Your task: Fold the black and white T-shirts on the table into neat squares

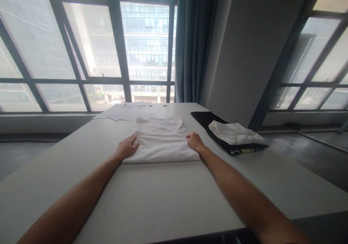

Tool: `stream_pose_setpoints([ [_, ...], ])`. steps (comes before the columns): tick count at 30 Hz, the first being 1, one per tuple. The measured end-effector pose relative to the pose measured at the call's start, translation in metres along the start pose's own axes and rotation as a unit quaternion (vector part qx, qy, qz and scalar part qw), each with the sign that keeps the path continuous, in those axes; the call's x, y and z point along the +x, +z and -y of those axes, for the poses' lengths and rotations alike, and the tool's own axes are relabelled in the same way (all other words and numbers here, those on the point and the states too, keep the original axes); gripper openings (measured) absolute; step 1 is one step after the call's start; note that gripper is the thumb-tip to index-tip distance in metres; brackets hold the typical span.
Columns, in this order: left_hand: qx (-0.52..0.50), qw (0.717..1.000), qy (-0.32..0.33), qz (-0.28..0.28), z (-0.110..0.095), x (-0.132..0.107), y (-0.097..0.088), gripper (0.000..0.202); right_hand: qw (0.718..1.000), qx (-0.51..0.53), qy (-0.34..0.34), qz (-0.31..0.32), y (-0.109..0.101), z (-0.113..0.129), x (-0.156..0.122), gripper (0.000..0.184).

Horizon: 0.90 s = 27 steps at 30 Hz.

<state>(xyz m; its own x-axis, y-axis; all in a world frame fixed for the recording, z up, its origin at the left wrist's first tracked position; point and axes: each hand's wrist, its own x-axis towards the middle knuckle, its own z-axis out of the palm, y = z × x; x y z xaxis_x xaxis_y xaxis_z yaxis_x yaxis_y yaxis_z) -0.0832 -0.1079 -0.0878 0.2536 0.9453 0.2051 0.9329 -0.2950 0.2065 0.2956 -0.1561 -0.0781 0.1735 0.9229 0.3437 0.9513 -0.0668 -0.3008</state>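
Note:
A white T-shirt (161, 146) lies folded into a rough rectangle on the white table, its straight folded edge towards me. Slight wrinkles run across its upper part. My left hand (127, 146) rests flat at the shirt's left edge, fingers stretched out and fingertips touching the cloth. At the opposite edge, my right hand (195, 141) is closed, its curled fingers gripping the side of the shirt. The tips of those fingers are partly hidden.
Right of the shirt, a bundled white cloth (235, 132) sits on a folded black garment (210, 122). Sheets of white paper (126, 112) lie at the far left of the table (160, 200). Beyond it stand windows, a blue-grey curtain (194, 41) and a pillar (252, 48).

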Motion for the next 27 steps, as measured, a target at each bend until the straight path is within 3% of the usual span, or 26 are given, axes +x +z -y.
stream_pose_setpoints([
  [3,-0.008,0.999,0.006,-0.053,-0.004,-0.002,-0.005,0.061,0.999,-0.046,-0.003,-0.002,-0.007,0.006,-0.004,0.032],
  [6,-0.031,0.993,0.072,-0.086,-0.02,-0.01,-0.009,0.059,0.997,-0.051,-0.056,-0.023,-0.013,0.024,-0.01,0.037],
  [9,-0.033,0.986,0.158,-0.029,-0.041,-0.02,-0.004,0.062,0.991,-0.025,-0.131,0.011,-0.007,0.047,-0.021,0.047],
  [11,-0.016,0.983,0.18,0.042,-0.05,-0.025,0.003,0.066,0.984,-0.019,-0.159,0.077,0.001,0.06,-0.028,0.056],
  [14,0.0,0.981,0.159,0.109,-0.052,-0.024,0.009,0.073,0.969,-0.025,-0.148,0.197,0.011,0.068,-0.033,0.065],
  [17,-0.002,0.986,0.128,0.103,-0.042,-0.018,0.007,0.08,0.962,-0.026,-0.125,0.241,0.013,0.063,-0.031,0.07],
  [23,0.012,0.995,0.021,0.099,-0.017,-0.007,0.0,0.084,0.975,-0.035,-0.035,0.214,0.014,0.042,-0.018,0.076],
  [27,0.027,0.997,0.01,0.065,-0.009,-0.006,0.0,0.084,0.991,-0.052,-0.024,0.124,0.015,0.027,-0.01,0.073],
])
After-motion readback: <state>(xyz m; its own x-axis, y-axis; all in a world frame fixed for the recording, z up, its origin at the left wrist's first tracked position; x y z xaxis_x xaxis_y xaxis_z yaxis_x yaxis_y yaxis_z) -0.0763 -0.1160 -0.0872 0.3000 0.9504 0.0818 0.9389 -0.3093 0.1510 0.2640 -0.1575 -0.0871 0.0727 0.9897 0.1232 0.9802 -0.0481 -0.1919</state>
